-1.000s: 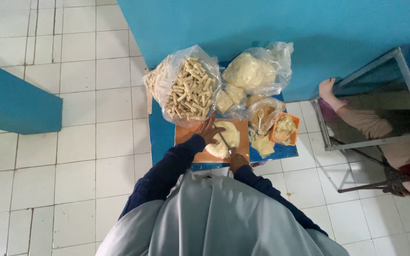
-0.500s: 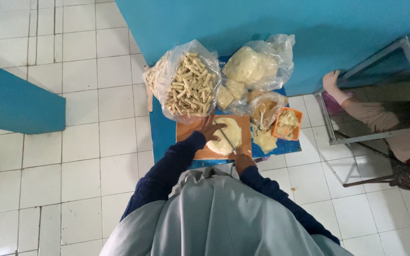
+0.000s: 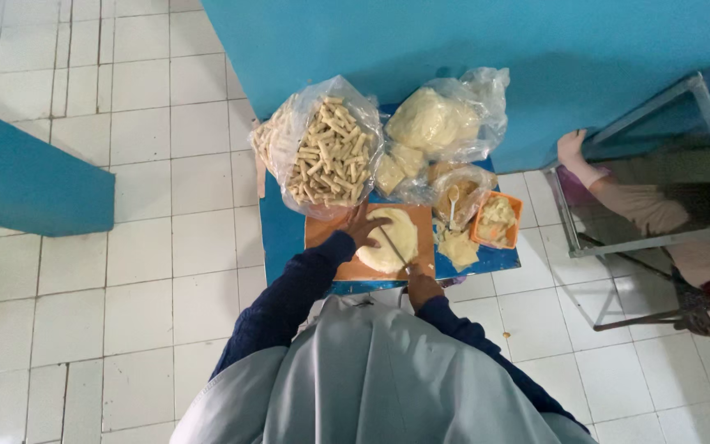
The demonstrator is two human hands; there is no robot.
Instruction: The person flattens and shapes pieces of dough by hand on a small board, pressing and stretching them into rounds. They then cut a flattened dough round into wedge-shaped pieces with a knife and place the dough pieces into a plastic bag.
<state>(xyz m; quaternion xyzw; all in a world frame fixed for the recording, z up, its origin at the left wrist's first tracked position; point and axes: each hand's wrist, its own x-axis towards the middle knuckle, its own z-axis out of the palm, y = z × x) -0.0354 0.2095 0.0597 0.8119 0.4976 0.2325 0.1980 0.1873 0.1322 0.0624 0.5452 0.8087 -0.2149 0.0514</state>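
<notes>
The right hand [image 3: 422, 284] is closing its grip on a knife [image 3: 394, 249], slicing the flat dough [image 3: 388, 238] lying on the orange board [image 3: 347, 267]; the left hand [image 3: 363, 226], open, is pressing the dough's edge. Best keeping those fingers off the blade line.

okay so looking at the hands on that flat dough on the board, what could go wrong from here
The left hand rests on the dough sheet right beside the knife that the right hand holds, so a slip could nick the fingers. The cutting board sits near the front edge of the small blue table, so a hard push might shift it off. The bulging bag of rolled sticks overhangs the table and could topple.
</notes>
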